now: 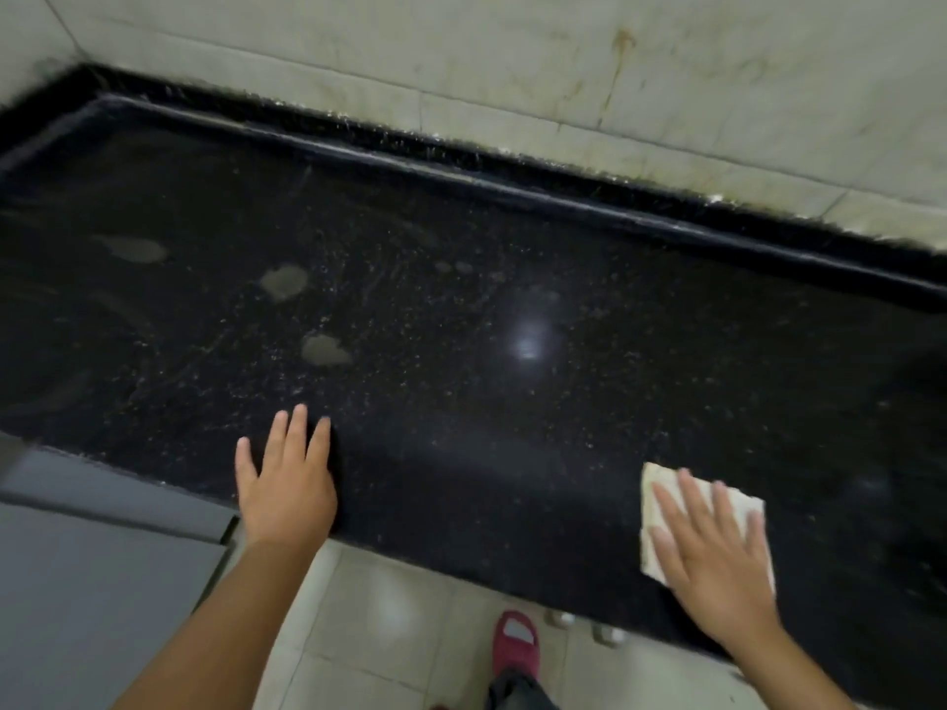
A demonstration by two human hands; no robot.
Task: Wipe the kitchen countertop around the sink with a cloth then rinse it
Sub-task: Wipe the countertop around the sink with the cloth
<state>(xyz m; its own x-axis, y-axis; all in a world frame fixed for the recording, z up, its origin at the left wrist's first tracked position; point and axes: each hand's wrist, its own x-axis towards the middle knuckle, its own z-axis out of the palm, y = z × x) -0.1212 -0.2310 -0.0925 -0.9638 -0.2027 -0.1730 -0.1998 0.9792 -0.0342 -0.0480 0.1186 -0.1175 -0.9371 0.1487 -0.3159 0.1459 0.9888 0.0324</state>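
Observation:
A black speckled stone countertop (487, 310) fills the view, wet in streaks with a few pale puddles (284, 281) at the left. My right hand (717, 561) lies flat, fingers spread, pressing a folded pale cloth (658, 484) onto the counter near its front edge at the right. My left hand (284, 479) rests flat and empty on the front edge, fingers apart. No sink is in view.
A raised black lip (461, 171) runs along the back under a stained tiled wall (512, 58). A grey cabinet front (92, 581) stands at the lower left. Below the counter are pale floor tiles and my foot in a red slipper (515, 643).

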